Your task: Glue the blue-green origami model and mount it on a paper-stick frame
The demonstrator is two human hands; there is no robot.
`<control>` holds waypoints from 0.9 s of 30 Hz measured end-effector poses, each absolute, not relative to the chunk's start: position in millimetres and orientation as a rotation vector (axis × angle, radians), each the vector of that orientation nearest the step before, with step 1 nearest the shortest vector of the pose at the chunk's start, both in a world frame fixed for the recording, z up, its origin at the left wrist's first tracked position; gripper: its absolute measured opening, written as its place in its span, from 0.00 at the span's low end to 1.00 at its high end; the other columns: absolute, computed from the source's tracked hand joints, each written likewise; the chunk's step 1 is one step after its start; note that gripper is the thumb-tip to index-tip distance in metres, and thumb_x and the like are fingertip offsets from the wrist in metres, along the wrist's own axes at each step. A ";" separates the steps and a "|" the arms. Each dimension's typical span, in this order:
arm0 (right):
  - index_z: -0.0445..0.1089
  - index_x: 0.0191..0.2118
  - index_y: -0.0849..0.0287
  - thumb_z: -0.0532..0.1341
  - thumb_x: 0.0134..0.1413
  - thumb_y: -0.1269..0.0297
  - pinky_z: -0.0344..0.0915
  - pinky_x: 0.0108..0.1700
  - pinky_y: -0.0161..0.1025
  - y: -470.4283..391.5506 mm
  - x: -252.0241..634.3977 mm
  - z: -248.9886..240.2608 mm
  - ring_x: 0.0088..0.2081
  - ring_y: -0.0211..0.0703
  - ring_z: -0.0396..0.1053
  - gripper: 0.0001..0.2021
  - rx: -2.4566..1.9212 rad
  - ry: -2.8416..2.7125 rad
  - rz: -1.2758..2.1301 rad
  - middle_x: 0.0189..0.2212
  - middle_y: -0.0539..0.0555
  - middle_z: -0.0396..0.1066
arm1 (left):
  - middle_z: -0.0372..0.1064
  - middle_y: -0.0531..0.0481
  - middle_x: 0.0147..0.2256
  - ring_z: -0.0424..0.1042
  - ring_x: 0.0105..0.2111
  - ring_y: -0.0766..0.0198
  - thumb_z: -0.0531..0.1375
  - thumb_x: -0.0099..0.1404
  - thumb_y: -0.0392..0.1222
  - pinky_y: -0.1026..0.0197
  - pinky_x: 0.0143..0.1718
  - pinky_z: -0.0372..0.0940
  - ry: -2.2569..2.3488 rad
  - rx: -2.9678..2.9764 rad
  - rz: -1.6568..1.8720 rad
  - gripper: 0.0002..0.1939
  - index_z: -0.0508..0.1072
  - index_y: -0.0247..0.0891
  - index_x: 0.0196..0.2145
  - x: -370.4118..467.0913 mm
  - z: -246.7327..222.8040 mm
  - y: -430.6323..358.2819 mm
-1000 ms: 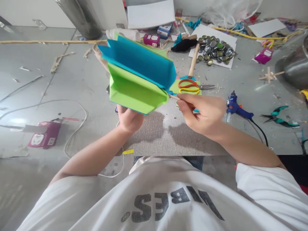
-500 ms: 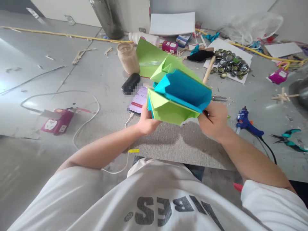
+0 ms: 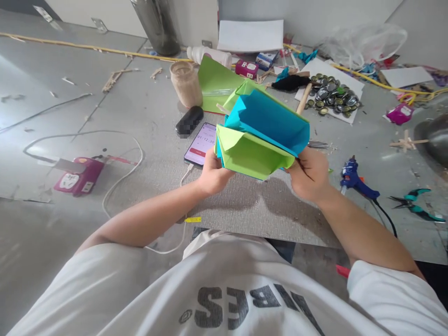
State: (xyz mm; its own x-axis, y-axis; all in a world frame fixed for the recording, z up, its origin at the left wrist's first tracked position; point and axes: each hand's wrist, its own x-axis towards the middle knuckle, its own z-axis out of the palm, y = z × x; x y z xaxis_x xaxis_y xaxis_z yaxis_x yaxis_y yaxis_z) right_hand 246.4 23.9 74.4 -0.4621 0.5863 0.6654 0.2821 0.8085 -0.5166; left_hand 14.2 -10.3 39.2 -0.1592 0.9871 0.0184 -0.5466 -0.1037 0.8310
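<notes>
A folded paper piece point(image 3: 257, 154), lime green outside and blue inside, is held up over the table in both hands. My left hand point(image 3: 214, 173) grips its left end, thumb along the lower edge. At the right end my right hand point(image 3: 310, 171) is closed on it, with a thin dark strand showing by the fingers. The paper hides most fingertips. Just behind and left of it lie a phone point(image 3: 199, 145) with a timer on screen and a black case point(image 3: 189, 121).
A jar point(image 3: 186, 84) and green sheet point(image 3: 213, 79) stand behind. Bottle caps point(image 3: 334, 95) are piled at back right. A blue glue gun point(image 3: 357, 179) and pliers point(image 3: 415, 204) lie at right, a purple power adapter point(image 3: 80, 176) with a white cable at left.
The paper piece has tilted slightly in my hands, showing more of its blue inside. More of the phone is uncovered. Both hands keep their hold.
</notes>
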 end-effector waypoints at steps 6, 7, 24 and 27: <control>0.81 0.38 0.56 0.64 0.78 0.59 0.53 0.25 0.37 13.5 244.8 77.7 0.19 0.34 0.56 0.14 -0.766 -2.054 0.433 0.18 0.44 0.65 | 0.82 0.51 0.33 0.86 0.48 0.49 0.82 0.52 0.41 0.51 0.50 0.84 0.853 0.598 1.479 0.19 0.78 0.46 0.34 10.4 45.8 -7.2; 0.84 0.40 0.57 0.65 0.77 0.60 0.52 0.24 0.37 10.3 243.8 78.2 0.19 0.34 0.56 0.13 -0.812 -2.041 0.410 0.18 0.44 0.65 | 0.84 0.51 0.36 0.86 0.47 0.50 0.81 0.54 0.42 0.51 0.48 0.84 0.832 0.567 1.425 0.18 0.79 0.46 0.37 10.1 48.0 -6.6; 0.79 0.39 0.53 0.64 0.79 0.63 0.62 0.31 0.39 -17.0 235.0 80.3 0.23 0.36 0.65 0.12 -0.770 -2.069 -0.387 0.20 0.45 0.70 | 0.87 0.45 0.45 0.85 0.38 0.61 0.65 0.78 0.52 0.71 0.29 0.76 0.947 0.393 1.142 0.15 0.82 0.50 0.57 12.0 53.5 -1.0; 0.78 0.42 0.52 0.65 0.78 0.62 0.65 0.32 0.40 -16.7 242.2 85.0 0.27 0.37 0.70 0.08 -0.652 -2.113 -0.488 0.25 0.46 0.76 | 0.88 0.44 0.46 0.88 0.48 0.54 0.68 0.74 0.57 0.70 0.28 0.75 0.918 0.483 1.148 0.18 0.82 0.53 0.58 8.8 53.3 1.5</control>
State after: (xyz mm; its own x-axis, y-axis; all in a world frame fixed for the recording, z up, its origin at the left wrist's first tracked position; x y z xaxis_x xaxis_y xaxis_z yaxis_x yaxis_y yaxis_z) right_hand 242.2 -16.7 85.0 -0.5034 0.2750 0.8191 0.6061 0.7880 0.1079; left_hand 8.8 1.5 53.3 0.1183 0.9228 -0.3668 -0.5609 0.3669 0.7421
